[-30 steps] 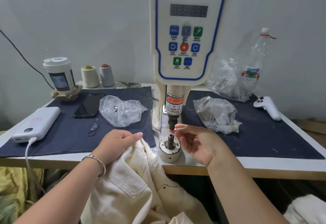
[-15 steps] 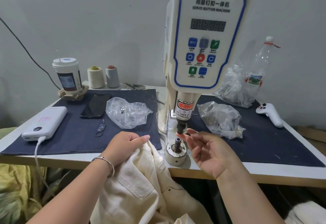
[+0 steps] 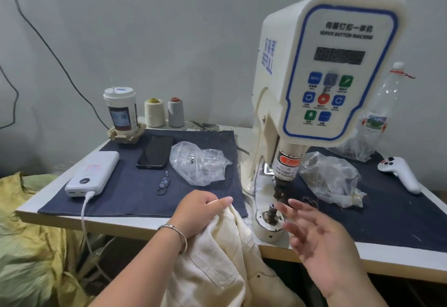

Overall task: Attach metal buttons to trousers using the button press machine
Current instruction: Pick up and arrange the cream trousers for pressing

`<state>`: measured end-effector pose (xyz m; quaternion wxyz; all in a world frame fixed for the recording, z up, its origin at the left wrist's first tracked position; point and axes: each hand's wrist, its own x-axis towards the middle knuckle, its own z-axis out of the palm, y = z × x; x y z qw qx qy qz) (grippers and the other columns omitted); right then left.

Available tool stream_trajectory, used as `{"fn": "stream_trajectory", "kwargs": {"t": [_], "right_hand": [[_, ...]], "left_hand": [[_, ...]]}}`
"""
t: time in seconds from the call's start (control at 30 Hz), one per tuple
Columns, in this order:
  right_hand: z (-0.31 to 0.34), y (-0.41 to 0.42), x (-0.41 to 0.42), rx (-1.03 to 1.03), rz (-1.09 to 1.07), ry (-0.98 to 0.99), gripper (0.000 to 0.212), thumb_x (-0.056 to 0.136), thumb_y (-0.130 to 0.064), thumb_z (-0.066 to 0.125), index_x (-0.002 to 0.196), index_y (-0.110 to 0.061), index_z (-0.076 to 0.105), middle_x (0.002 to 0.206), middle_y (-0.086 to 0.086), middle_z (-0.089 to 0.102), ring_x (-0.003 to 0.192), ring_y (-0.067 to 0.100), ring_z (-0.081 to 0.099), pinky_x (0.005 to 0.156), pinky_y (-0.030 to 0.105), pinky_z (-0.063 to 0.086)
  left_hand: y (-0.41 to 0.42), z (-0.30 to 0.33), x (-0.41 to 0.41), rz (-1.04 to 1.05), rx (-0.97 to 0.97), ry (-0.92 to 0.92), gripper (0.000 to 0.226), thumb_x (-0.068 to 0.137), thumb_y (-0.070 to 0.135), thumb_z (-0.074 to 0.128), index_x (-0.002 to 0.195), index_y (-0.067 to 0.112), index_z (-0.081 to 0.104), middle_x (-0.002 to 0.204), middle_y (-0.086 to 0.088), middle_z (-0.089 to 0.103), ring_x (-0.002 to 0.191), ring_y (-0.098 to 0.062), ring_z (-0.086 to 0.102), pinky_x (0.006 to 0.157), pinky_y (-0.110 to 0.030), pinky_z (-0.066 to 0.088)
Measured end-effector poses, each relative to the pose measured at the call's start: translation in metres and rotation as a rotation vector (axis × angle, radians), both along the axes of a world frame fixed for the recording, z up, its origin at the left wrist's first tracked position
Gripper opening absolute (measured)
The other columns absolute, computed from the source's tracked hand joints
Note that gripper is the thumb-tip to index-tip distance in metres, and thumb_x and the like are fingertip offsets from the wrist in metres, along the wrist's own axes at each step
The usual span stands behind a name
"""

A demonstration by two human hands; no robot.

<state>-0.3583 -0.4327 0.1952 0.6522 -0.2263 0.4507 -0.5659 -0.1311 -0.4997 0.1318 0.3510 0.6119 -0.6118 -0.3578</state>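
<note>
The white servo button machine (image 3: 331,69) stands on the table, its punch (image 3: 280,190) hanging just above the round lower die (image 3: 268,224). Cream trousers (image 3: 217,258) hang off the table's front edge. My left hand (image 3: 200,212) grips their upper edge just left of the die. Palm up and blurred, my right hand (image 3: 314,239) hovers just right of the die with spread fingers and holds nothing. Two clear plastic bags hold small metal parts, one bag (image 3: 198,164) left of the machine, the other bag (image 3: 331,178) to its right.
On the dark blue mat (image 3: 121,190) lie a phone (image 3: 156,152), a white power bank (image 3: 93,173) with cable and a small ring tool (image 3: 163,185). A cup (image 3: 121,113) and two thread spools (image 3: 154,113) stand behind. A white controller (image 3: 399,171) and a plastic bottle (image 3: 384,106) are at the right.
My right hand has drawn back from the die and its fingers have spread open. The view has swung left, so the machine now appears further right. My left hand keeps its grip on the trousers.
</note>
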Motion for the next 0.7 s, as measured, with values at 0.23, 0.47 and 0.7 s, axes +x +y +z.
{"fn": "stream_trajectory", "kwargs": {"t": [0.23, 0.47, 0.7], "right_hand": [[0.010, -0.017, 0.089, -0.568, 0.132, 0.788, 0.024, 0.082, 0.002, 0.066, 0.082, -0.022, 0.066, 0.071, 0.002, 0.066, 0.058, 0.019, 0.061, 0.051, 0.026, 0.048], [-0.005, -0.156, 0.179, -0.576, 0.362, 1.749, 0.030, 0.092, -0.011, 0.047, 0.113, -0.023, 0.065, 0.123, 0.005, 0.044, 0.120, 0.024, 0.037, 0.087, 0.036, 0.046], [-0.033, -0.211, 0.204, -0.458, 0.388, 1.929, 0.036, 0.094, -0.018, 0.050, 0.129, -0.017, 0.058, 0.136, 0.007, 0.043, 0.126, 0.027, 0.038, 0.098, 0.035, 0.038]], "left_hand": [[0.003, 0.008, 0.000, -0.028, 0.005, -0.043, 0.046, 0.072, 0.053, 0.057, 0.048, 0.019, 0.037, 0.050, 0.006, 0.033, 0.051, -0.011, 0.028, 0.050, -0.025, 0.025], [-0.001, 0.007, 0.006, -0.056, 0.068, 0.019, 0.035, 0.088, 0.030, 0.059, 0.054, 0.019, 0.061, 0.053, 0.012, 0.051, 0.055, -0.006, 0.039, 0.056, -0.022, 0.034], [-0.009, 0.002, 0.009, -0.063, 0.025, -0.030, 0.032, 0.089, 0.016, 0.059, 0.057, 0.018, 0.064, 0.058, 0.006, 0.060, 0.061, -0.009, 0.043, 0.062, -0.028, 0.038]]}}
